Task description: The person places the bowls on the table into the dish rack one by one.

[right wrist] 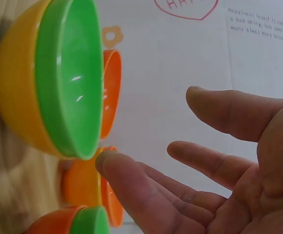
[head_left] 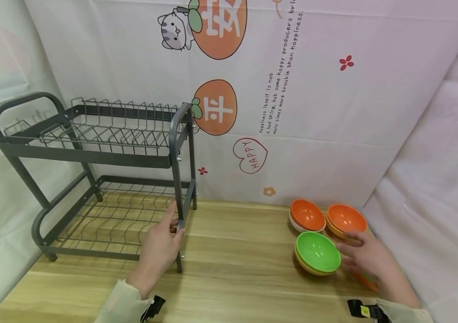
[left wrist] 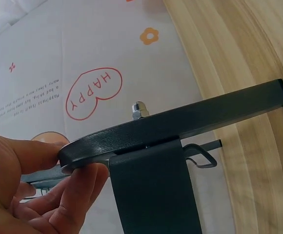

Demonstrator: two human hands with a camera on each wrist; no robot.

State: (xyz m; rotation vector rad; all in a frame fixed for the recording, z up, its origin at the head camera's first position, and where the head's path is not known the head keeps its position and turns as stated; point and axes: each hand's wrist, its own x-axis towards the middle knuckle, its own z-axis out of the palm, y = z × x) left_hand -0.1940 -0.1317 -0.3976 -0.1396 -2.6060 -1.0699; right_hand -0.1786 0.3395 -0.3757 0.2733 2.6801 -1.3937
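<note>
My left hand (head_left: 160,244) pinches the front right post of a dark grey two-tier dish rack (head_left: 87,156). In the left wrist view the thumb and fingers (left wrist: 83,190) grip the curved end of the rack's flat metal bar (left wrist: 180,119). My right hand (head_left: 368,255) is beside the bowls with fingers spread and holds nothing. Nearest to it is a green bowl (head_left: 318,251) nested in a yellow bowl (right wrist: 17,78). Behind stand a red-orange bowl (head_left: 307,214) in a white one and an orange bowl (head_left: 347,220) in a yellow-orange one. Another orange-and-green stack (right wrist: 90,224) is mostly hidden by the right hand.
The rack's upper tier has wire dividers (head_left: 132,134); its lower tier is a wavy wire shelf (head_left: 120,220). A wooden table (head_left: 237,260) lies under everything. A printed white cloth (head_left: 334,112) hangs behind and along both sides.
</note>
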